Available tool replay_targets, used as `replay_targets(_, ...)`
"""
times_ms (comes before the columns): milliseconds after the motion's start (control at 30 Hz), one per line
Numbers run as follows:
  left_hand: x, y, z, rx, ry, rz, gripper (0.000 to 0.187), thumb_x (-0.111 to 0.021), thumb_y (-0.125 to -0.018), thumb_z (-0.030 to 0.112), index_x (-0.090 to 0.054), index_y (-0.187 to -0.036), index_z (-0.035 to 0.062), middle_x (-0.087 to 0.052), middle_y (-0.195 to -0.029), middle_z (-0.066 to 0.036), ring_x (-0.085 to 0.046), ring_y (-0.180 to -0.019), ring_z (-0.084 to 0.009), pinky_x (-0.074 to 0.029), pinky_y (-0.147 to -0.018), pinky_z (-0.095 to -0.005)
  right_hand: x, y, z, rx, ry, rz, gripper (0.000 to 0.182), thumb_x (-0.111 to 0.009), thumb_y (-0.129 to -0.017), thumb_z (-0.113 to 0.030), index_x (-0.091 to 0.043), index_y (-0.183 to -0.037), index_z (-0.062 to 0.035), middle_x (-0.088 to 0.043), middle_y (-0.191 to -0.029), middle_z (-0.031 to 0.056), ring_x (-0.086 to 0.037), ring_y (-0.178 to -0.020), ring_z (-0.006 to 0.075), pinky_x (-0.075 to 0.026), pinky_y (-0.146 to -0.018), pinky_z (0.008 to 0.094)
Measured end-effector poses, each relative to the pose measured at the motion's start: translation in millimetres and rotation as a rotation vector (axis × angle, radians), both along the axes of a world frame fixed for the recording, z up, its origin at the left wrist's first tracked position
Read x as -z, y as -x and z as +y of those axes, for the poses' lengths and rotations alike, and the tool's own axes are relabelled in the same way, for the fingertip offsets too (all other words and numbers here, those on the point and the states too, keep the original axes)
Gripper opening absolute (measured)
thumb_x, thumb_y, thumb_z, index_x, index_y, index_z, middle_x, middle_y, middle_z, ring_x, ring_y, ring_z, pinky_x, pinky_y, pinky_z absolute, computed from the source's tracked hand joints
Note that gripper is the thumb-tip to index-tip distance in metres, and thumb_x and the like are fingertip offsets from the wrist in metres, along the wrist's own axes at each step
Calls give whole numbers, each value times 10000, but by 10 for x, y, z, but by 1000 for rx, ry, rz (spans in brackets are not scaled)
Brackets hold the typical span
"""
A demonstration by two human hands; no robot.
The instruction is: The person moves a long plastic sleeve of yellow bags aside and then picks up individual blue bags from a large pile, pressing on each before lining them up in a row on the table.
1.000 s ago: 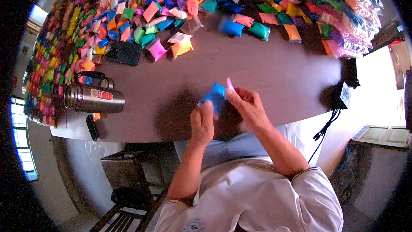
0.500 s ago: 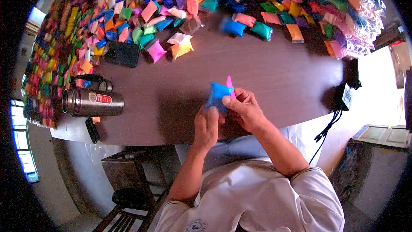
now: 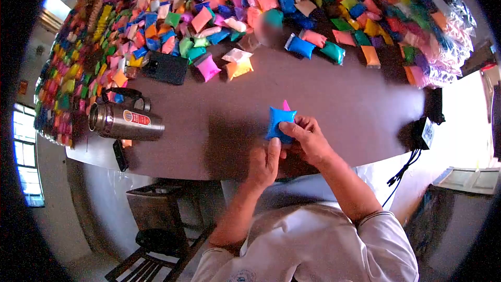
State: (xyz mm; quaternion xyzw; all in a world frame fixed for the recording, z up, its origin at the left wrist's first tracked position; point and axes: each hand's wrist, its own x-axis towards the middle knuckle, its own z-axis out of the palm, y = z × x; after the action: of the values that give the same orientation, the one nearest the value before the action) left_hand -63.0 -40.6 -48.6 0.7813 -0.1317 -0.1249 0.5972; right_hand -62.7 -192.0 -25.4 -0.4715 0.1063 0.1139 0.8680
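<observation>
Blue, puffy plastic packet (image 3: 279, 124) sits pinched between both hands over the dark brown wooden table (image 3: 339, 99), the right hand (image 3: 310, 138) gripping its right edge, the left hand (image 3: 266, 161) clasping it from below. Judged from that fingertip hold, a slip could drop the packet or squeeze it open; a pink packet (image 3: 286, 105) peeks from behind.

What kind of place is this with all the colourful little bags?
Probably a small packing workshop. Hundreds of bright powder-filled packets cover a long brown table, clear bags lie stacked at one end, and both hands hold a blue packet.
</observation>
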Motion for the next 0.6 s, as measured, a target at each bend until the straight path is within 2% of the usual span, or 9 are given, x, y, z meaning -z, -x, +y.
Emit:
replay_targets(33,-16,-7,-16,-5,-8,-7,416,-415,-985,295,-559,-691,37,-572,-666,-91,-567,-620,-215,-427,-571,-366,3,-44,-8,5,32,-9,206,-607,-911,-212,-609,-873,-10,-629,-735,57,-582,-554,130,-472,-497,263)
replay_targets(200,-7,-28,-30,43,98,-79,393,-458,-958,255,-546,-647,31,-546,-638,-107,-539,-626,-252,-428,-621,-370,139,-526,-16,39,576,-166,250,-594,-919,-195,-618,-930,53,-632,-776,28,-550,-701,102,-476,-617,313)
replay_targets(233,-27,-26,-37,48,67,-107,372,-471,-951,236,-549,-653,30,-548,-645,-107,-539,-632,-253,-430,-626,-372,123,-591,0,11,637,-248,273,-629,-888,-227,-621,-921,44,-654,-772,81,-575,-664,152,-479,-631,347)
replay_targets(267,-38,-31,-34,53,37,-135,350,-483,-944,217,-552,-658,28,-551,-653,-107,-540,-638,-254,-432,-632,-375,168,-691,47,8,639,-258,273,-629,-888,-227,-621,-921,44,-654,-772,81,-575,-664,152,-479,-631,347)
replay_targets(333,-4,-29,-9,65,9,-190,322,-495,-937,189,-556,-669,21,-554,-661,-109,-543,-658,-253,-434,-634,-376,232,-883,227,-164,1009,-267,291,-668,-845,-262,-630,-910,19,-663,-802,172,-613,-673,262,-484,-660,365)
replay_targets(367,-4,-22,-10,63,10,-167,317,-496,-935,187,-558,-675,18,-560,-672,-112,-545,-665,-253,-434,-636,-379,187,-935,303,-188,1013,-267,304,-709,-781,-272,-638,-901,-2,-643,-852,235,-618,-756,377,-492,-680,409)
replay_targets(467,-13,-8,2,52,0,-152,301,-499,-934,181,-563,-693,12,-567,-699,-118,-546,-668,-254,-435,-634,-379,226,-1143,566,-166,1185,-435,305,-723,-750,-262,-638,-895,-8,-651,-876,221,-622,-821,408,-497,-696,451)
replay_targets(500,-17,-4,6,47,-13,-157,290,-500,-933,178,-567,-706,10,-568,-716,-121,-546,-664,-255,-435,-631,-376,176,-1200,627,-204,1130,-398,329,-722,-735,-265,-627,-931,-18,-646,-879,222,-624,-846,413,-497,-717,477)
replay_targets(600,40,-4,-7,-15,35,-181,272,-500,-933,170,-569,-726,8,-568,-748,-128,-538,-649,-255,-432,-619,-367,246,-1389,792,-113,1200,-498,355,-713,-774,-293,-605,-900,21,-631,-840,239,-615,-807,408,-473,-699,457)
